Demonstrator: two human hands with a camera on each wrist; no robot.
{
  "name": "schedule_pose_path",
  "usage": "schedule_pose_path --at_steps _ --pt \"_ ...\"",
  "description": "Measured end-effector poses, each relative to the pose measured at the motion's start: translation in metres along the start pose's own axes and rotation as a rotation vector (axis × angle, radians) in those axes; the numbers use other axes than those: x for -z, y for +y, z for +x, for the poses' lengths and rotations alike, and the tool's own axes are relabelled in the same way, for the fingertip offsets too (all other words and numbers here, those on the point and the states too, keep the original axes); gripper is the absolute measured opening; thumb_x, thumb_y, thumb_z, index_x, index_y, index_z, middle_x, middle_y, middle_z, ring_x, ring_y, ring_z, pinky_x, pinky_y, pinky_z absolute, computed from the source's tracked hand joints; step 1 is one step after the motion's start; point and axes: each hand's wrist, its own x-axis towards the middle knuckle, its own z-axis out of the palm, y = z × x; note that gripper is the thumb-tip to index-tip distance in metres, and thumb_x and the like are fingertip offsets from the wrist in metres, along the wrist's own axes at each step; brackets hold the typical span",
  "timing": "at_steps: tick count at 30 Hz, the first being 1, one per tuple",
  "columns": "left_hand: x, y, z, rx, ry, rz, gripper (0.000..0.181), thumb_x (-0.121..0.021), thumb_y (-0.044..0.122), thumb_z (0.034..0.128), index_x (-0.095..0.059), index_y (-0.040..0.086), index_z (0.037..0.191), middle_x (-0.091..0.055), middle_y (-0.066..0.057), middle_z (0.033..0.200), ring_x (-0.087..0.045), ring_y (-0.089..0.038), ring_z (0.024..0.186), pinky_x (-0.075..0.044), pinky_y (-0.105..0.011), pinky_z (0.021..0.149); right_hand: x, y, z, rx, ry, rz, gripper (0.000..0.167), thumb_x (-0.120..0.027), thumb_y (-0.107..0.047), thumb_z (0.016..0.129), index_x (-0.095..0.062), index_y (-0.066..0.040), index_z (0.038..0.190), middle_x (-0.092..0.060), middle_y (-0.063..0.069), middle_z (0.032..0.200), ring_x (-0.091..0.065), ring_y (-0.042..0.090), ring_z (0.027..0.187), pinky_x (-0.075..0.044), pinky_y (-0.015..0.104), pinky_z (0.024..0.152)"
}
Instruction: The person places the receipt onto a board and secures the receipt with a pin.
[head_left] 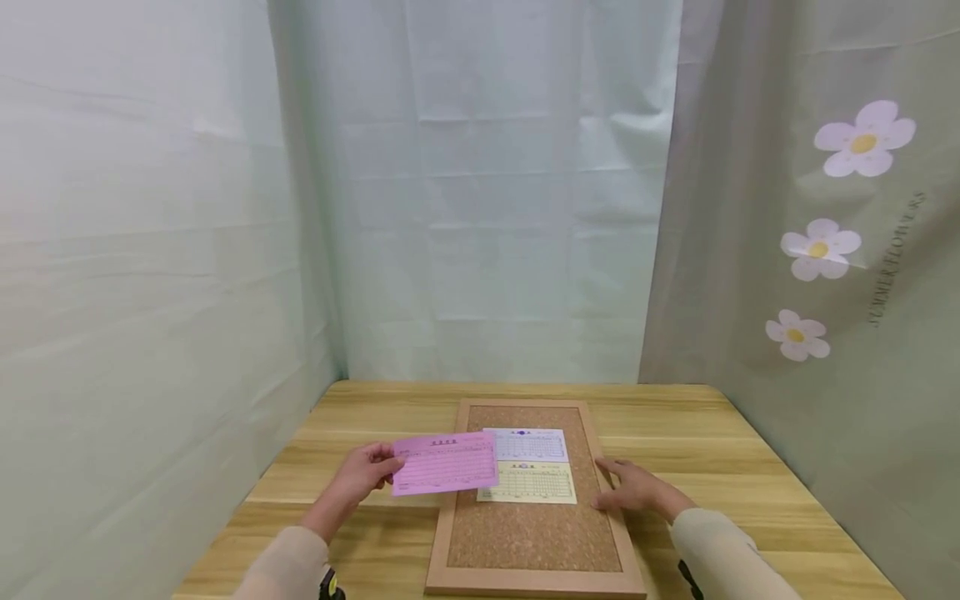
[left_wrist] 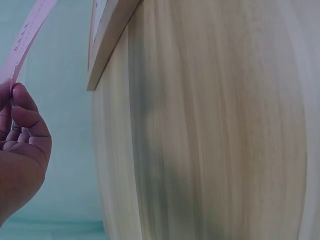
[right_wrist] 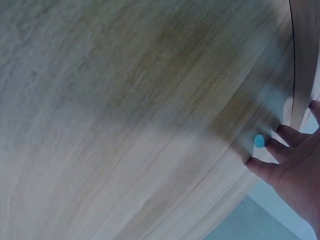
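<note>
My left hand point(head_left: 365, 472) pinches a pink printed form point(head_left: 446, 463) by its left edge, between thumb and fingers. The form is held up at the left side of a wood-framed corkboard point(head_left: 540, 542), and its right end overlaps a white form point(head_left: 528, 445) and a yellow form point(head_left: 528, 482). These two lie on the cork, one above the other. My right hand point(head_left: 632, 487) rests at the board's right edge with spread fingers. In the right wrist view, a small teal round thing point(right_wrist: 259, 141) sits by the fingertips; whether they touch it is unclear.
The corkboard lies on a wood-grain table point(head_left: 735, 467). Pale curtains point(head_left: 495, 208) hang behind and at both sides. Printed white flowers point(head_left: 862, 142) decorate the right curtain.
</note>
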Motion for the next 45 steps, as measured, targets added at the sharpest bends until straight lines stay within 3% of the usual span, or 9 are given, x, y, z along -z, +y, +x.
schedule_pose_path --at_steps 7,12,21,28,38,45 --pt "-0.013 0.003 -0.001 -0.012 -0.036 -0.006 0.012 -0.066 0.006 0.0942 -0.064 -0.004 0.099 -0.061 -0.006 0.078 -0.056 -0.024 0.072 -0.043 -0.028 0.058 0.001 -0.001 -0.003 0.032 0.011 -0.028 0.083 -0.083 -0.036 0.079 -0.047 -0.004 0.147 -0.043 0.033 0.143 -0.041 0.052 0.13 -0.035 0.065 0.102" --pt "-0.021 0.001 -0.003 -0.027 -0.075 -0.01 0.01 -0.065 0.004 0.0938 -0.062 -0.005 0.097 -0.06 -0.005 0.075 -0.055 -0.019 0.068 -0.041 -0.025 0.056 0.002 -0.006 -0.007 0.049 0.018 -0.03 0.081 -0.082 -0.04 0.08 -0.049 -0.006 0.145 -0.04 0.033 0.145 -0.04 0.053 0.13 -0.035 0.067 0.101" --pt "-0.037 0.006 -0.008 -0.072 -0.148 -0.01 0.014 -0.067 0.006 0.0926 -0.062 -0.007 0.096 -0.061 -0.004 0.073 -0.055 -0.017 0.066 -0.041 -0.024 0.054 0.002 -0.007 -0.011 0.124 0.046 -0.059 0.071 -0.072 -0.04 0.09 -0.048 -0.004 0.146 -0.037 0.036 0.146 -0.04 0.054 0.13 -0.035 0.068 0.1" --pt "-0.051 0.005 -0.009 -0.059 -0.181 -0.003 0.013 -0.065 0.006 0.0937 -0.063 -0.006 0.098 -0.061 -0.004 0.075 -0.055 -0.016 0.067 -0.041 -0.024 0.056 0.003 -0.007 -0.015 0.223 0.105 -0.084 0.068 -0.068 -0.038 0.094 -0.047 -0.001 0.146 -0.034 0.037 0.147 -0.037 0.056 0.132 -0.034 0.069 0.099" --pt "-0.071 0.007 -0.016 -0.079 -0.258 -0.033 0.013 -0.067 0.006 0.0922 -0.063 -0.006 0.094 -0.059 0.0 0.069 -0.053 -0.013 0.062 -0.039 -0.023 0.054 0.001 -0.012 -0.019 0.269 0.188 -0.1 0.064 -0.062 -0.042 0.097 -0.046 -0.007 0.148 -0.036 0.029 0.151 -0.036 0.054 0.134 -0.032 0.07 0.101" --pt "-0.084 0.008 -0.021 -0.068 -0.285 -0.049 0.011 -0.068 0.005 0.0909 -0.063 -0.005 0.093 -0.058 0.001 0.069 -0.053 -0.012 0.061 -0.041 -0.024 0.055 -0.002 -0.019 -0.024 0.322 0.191 -0.065 0.062 -0.063 -0.041 0.097 -0.048 -0.008 0.147 -0.035 0.028 0.152 -0.035 0.053 0.135 -0.031 0.07 0.102"
